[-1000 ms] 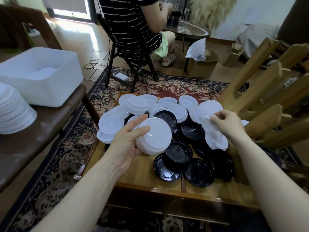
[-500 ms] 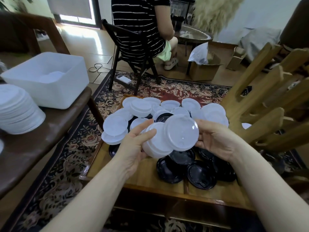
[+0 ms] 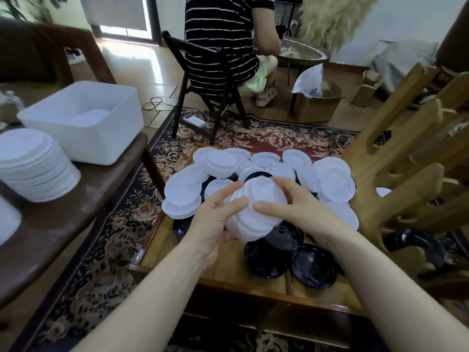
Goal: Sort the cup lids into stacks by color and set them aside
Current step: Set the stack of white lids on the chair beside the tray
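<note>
Both hands hold a small stack of white lids [image 3: 256,214] above the low wooden table [image 3: 228,265]. My left hand [image 3: 215,224] grips the stack from the left and below. My right hand [image 3: 294,209] curls round its top lid from the right, thumb on the near rim. Several loose white lids [image 3: 335,184] cover the table's far half. Several black lids [image 3: 313,269] lie on the near half, partly under the held stack.
A tall stack of white lids [image 3: 35,171] and a white plastic bin [image 3: 83,123] sit on the dark bench at left. A wooden rack [image 3: 406,174] stands at right. A person in a striped shirt [image 3: 218,41] sits on a chair beyond the table.
My right hand picked a white lid from the pile on the right, carried it left and set it on the stack in my left hand. Both hands now hold that stack.
</note>
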Tool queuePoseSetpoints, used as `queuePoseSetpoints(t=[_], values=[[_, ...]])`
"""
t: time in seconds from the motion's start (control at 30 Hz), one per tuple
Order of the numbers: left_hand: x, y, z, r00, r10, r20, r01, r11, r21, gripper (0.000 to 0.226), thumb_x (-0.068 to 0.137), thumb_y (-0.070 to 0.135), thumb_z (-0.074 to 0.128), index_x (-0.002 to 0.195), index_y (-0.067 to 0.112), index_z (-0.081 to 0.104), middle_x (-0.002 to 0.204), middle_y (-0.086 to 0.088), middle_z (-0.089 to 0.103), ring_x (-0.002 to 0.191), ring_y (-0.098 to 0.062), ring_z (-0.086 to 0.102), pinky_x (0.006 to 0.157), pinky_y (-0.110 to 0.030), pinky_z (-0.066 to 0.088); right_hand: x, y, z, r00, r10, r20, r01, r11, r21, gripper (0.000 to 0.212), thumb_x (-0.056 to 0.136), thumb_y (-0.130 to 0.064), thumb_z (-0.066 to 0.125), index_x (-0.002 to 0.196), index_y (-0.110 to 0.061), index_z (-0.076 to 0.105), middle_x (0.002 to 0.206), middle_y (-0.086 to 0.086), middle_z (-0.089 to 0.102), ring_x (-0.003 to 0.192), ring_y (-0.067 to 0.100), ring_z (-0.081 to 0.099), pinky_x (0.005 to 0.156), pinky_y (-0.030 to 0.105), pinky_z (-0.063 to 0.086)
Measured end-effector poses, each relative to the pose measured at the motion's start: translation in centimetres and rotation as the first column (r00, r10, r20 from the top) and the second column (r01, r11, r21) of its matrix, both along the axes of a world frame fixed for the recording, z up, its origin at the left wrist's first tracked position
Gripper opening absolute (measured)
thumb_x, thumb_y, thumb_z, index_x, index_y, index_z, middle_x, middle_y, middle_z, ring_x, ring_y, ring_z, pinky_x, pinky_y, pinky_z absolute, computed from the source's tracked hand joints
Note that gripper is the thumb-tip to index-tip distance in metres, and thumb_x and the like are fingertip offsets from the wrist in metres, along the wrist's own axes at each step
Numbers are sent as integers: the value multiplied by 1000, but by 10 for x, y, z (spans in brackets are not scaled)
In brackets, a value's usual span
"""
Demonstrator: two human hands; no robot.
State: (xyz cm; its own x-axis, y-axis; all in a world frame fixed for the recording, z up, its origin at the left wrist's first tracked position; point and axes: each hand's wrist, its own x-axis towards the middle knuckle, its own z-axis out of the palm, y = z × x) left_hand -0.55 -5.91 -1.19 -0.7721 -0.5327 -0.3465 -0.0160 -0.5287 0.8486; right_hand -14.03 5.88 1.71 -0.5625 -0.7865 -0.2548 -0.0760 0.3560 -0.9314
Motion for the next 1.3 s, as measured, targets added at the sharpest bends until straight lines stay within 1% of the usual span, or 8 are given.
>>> queuePoseSetpoints(t=[0.1, 0.23, 0.5, 0.7, 0.83, 1.03, 1.2, 1.3], values=[[-1, 0, 1, 1000, -7, -7, 7, 1000, 7, 33, 86, 21, 71, 117, 32, 69, 113, 0, 75, 96, -19, 74, 76, -41, 59, 3, 0, 1, 992, 11, -124, -10, 1000, 9, 73, 70, -38, 84, 134, -30, 49, 132, -11, 52, 119, 4, 53, 98, 25, 45], [1, -1, 7, 1000, 24, 1, -24, 999, 45, 27, 97, 30, 58, 124, 28, 66, 114, 4, 75, 96, -15, 72, 69, -36, 59, -3, 7, 8, 905, 195, -378, -166, 980, 109, 83, 77, -28, 81, 146, -38, 36, 134, -16, 35, 120, -9, 34, 96, 6, 29], [3, 0, 10, 999, -24, 23, 23, 999, 38, 28, 103, 32, 49, 125, 29, 66, 120, 3, 73, 105, -18, 71, 67, -37, 60, -9, 15, 10, 839, 401, -368, -397, 913, 91, 86, 80, -16, 79, 146, -45, 32, 147, -29, 33, 137, -12, 27, 113, 23, 30], [2, 1, 8, 997, -82, 9, 82, 997, -4, 35, 96, 46, 55, 122, 28, 70, 118, -1, 74, 108, -22, 70, 81, -45, 61, -8, 12, 6, 790, 451, -416, -452, 886, 103, 86, 81, -11, 77, 142, -49, 30, 153, -24, 27, 140, -14, 18, 113, 12, 22], [2, 1, 6, 995, -98, -21, 97, 993, -64, 50, 84, 32, 71, 133, 29, 62, 125, 2, 70, 114, -21, 68, 86, -47, 60, -5, 11, 4, 809, 423, -409, -431, 899, 77, 83, 81, -10, 78, 144, -42, 34, 150, -19, 31, 136, -14, 24, 108, 6, 25], [1, 0, 7, 999, 3, -51, -5, 999, -42, 41, 77, 26, 74, 117, 35, 70, 120, 2, 73, 107, -19, 71, 78, -44, 61, -2, 8, 1, 863, 332, -380, -339, 939, 49, 90, 78, -25, 83, 148, -42, 30, 149, -20, 32, 136, -9, 28, 114, 34, 35], [2, 2, 4, 997, -56, -44, 55, 998, -38, 39, 89, 9, 65, 119, 34, 71, 122, -7, 71, 103, -23, 72, 76, -47, 61, -2, 13, -6, 838, 350, -419, -359, 931, 61, 93, 78, -22, 82, 150, -39, 26, 149, -18, 31, 137, -11, 24, 113, 23, 30], [3, 5, 6, 993, -111, -29, 110, 993, -34, 44, 88, 3, 64, 121, 32, 71, 121, -6, 72, 98, -19, 73, 65, -34, 59, -7, 22, -11, 827, 382, -412, -390, 918, 67, 93, 78, -22, 82, 150, -40, 26, 149, -19, 31, 140, -7, 25, 112, 21, 31]])
